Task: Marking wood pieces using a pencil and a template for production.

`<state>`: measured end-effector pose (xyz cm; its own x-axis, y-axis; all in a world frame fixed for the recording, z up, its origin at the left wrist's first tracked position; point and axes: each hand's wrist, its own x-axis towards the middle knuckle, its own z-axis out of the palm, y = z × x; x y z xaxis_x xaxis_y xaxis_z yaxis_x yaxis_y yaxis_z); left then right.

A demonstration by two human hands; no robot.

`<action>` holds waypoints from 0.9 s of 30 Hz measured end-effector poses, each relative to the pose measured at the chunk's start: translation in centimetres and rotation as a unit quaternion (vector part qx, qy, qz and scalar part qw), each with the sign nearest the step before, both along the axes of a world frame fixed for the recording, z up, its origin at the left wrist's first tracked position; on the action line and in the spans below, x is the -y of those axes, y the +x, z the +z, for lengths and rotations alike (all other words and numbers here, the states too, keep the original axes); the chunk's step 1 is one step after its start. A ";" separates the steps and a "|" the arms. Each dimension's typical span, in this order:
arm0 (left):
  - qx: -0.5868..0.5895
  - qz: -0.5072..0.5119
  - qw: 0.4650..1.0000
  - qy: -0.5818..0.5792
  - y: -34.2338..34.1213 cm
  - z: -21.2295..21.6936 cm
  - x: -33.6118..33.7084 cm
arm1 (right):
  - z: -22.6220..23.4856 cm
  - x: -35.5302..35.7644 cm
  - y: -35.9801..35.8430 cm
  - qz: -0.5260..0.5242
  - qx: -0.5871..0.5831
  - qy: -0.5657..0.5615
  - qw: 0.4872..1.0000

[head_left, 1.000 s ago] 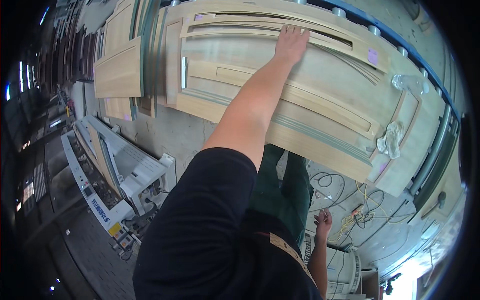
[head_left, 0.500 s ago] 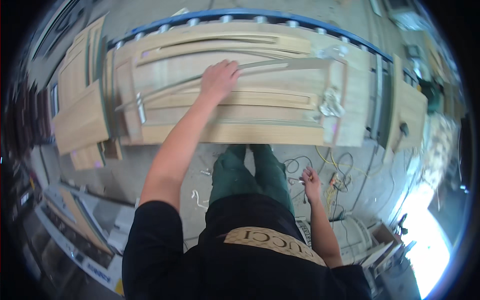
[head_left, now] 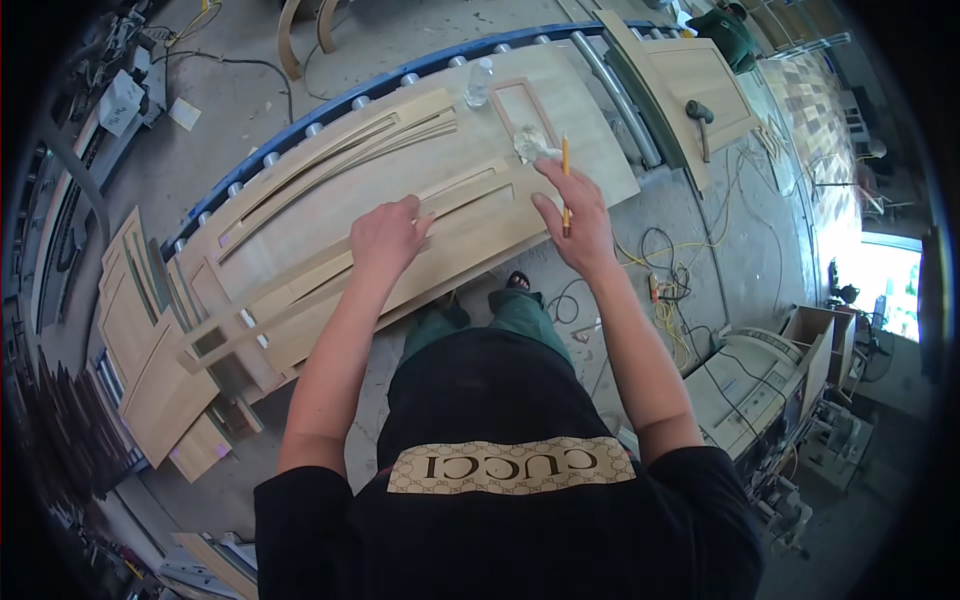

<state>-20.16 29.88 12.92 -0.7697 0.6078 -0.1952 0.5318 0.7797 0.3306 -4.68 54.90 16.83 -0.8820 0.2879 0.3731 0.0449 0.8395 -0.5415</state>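
Two bare hands over a long pale wooden door panel [head_left: 330, 200] lying flat on a blue-railed roller conveyor [head_left: 300, 125] that serves as the worktop. Left hand [head_left: 388, 238] rests palm down on the panel, fingers [head_left: 412, 212] spread flat and holding nothing, fingertips at the edge of a curved slot cut through the wood. Right hand [head_left: 572, 222] is over the panel's near edge, to the right of the left hand, fingers loosely curled around a yellow pencil [head_left: 565, 185] that stands roughly upright, tip pointing away from the person. Just beyond the pencil tip lies a crumpled pale rag [head_left: 532, 146] on the panel. Small rectangular wooden frame [head_left: 524, 108] sits on the panel's far right part, and a clear plastic bottle [head_left: 479, 82] lies just left of the frame near the conveyor rail. Panel has several long curved slots running along its length. More pale door panels [head_left: 150, 340] are stacked at the left end, overlapping. Another wooden panel [head_left: 700, 85] sits at the right on rollers, with a dark-headed mallet [head_left: 702, 122] on it. Yellow cable [head_left: 665, 300] and dark cords trail on the concrete floor [head_left: 620, 290] below the right hand. Beige machine [head_left: 750, 385] stands at lower right, well apart from the hands.
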 end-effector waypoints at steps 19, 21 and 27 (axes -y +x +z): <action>-0.079 0.183 0.885 0.421 20.9 0.4 -14.8 | -7.3 -8.6 12.5 0.067 0.141 -0.385 0.909; -0.002 0.222 0.853 0.473 20.6 1.5 -16.5 | -7.7 -8.3 11.9 0.071 0.085 -0.453 0.885; -0.056 0.287 0.761 0.580 17.7 3.6 -20.6 | -10.5 -5.9 10.8 0.216 0.003 -0.388 0.896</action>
<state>-2.48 50.47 16.50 -0.9458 -0.1207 0.3014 0.2886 0.1127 0.9508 6.11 60.81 6.35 -0.9749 0.0907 0.2035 -0.1886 0.1502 -0.9705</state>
